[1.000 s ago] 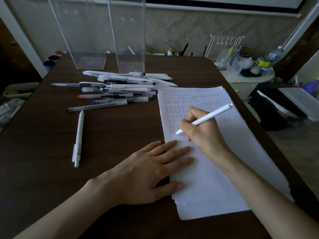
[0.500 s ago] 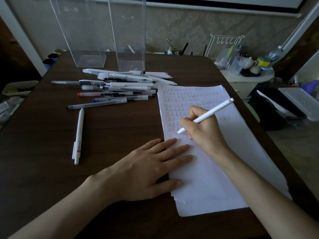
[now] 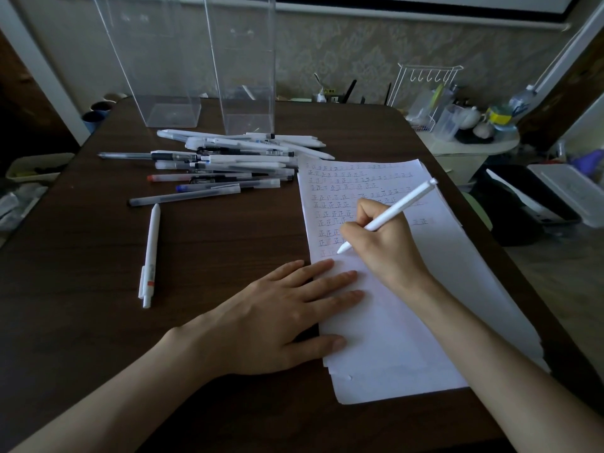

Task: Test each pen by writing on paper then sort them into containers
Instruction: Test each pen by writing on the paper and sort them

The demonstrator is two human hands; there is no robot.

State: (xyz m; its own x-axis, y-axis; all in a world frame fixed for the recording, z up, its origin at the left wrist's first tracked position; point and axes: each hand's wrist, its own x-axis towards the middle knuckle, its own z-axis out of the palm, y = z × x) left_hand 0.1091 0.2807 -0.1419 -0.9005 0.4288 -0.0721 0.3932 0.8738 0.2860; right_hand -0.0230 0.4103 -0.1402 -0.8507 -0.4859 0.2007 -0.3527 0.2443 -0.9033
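My right hand [image 3: 387, 246] grips a white pen [image 3: 395, 213], its tip touching the white paper [image 3: 392, 328] below several rows of written marks. My left hand [image 3: 277, 315] lies flat with fingers spread, pressing the paper's left edge onto the dark wooden table [image 3: 81, 256]. A pile of several pens [image 3: 228, 161] lies beyond the paper's top left corner. One white pen with a red band [image 3: 149, 256] lies alone to the left. Two tall clear containers [image 3: 153, 60] [image 3: 243, 63] stand behind the pile; the right one holds a pen.
A side table [image 3: 464, 143] with a white wire rack, cups and bottles stands to the right of the table. Trays and dark items sit on the floor at far right. Small bowls rest beyond the table's far left corner.
My right hand has shifted very slightly along the bottom written row with the pen tip on the paper. My left hand stays flat on the paper's edge.
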